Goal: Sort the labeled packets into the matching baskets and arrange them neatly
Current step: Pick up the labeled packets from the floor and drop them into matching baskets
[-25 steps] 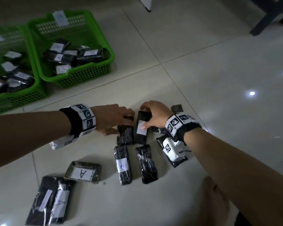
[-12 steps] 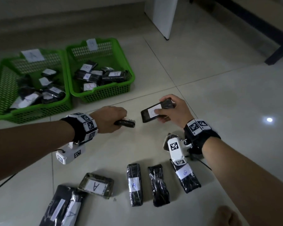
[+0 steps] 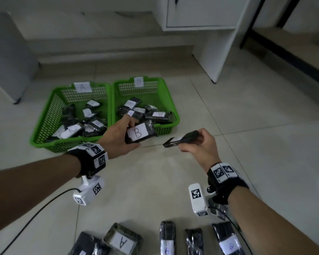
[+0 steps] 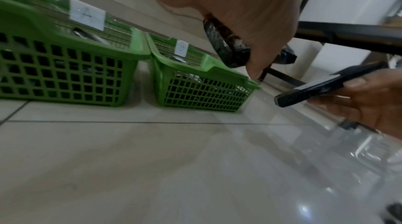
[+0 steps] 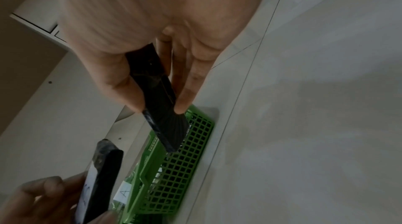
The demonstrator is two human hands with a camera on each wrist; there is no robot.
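Two green baskets stand side by side on the tiled floor: basket A [image 3: 44,126] on the left and basket B [image 3: 170,107] on the right, each holding several black labelled packets. My left hand [image 3: 118,138] grips a black packet labelled B [image 3: 139,133] in the air just in front of basket B. To its right, my right hand [image 3: 197,144] pinches a second black packet [image 3: 182,139] edge-on; its label is not readable. The left wrist view shows the B packet [image 4: 226,47] under my palm. In the right wrist view, thumb and fingers clamp the second packet [image 5: 156,93].
Several packets lie on the floor near me: one labelled A [image 3: 122,242], and black ones [image 3: 168,238] [image 3: 228,240] beside it. A white cabinet [image 3: 210,34] stands behind the baskets, and a black frame [image 3: 287,52] at the right. A cable [image 3: 35,218] trails from my left wrist.
Both hands picked packets off the floor and lifted them towards the baskets. The left hand has turned its packet so the B label shows.
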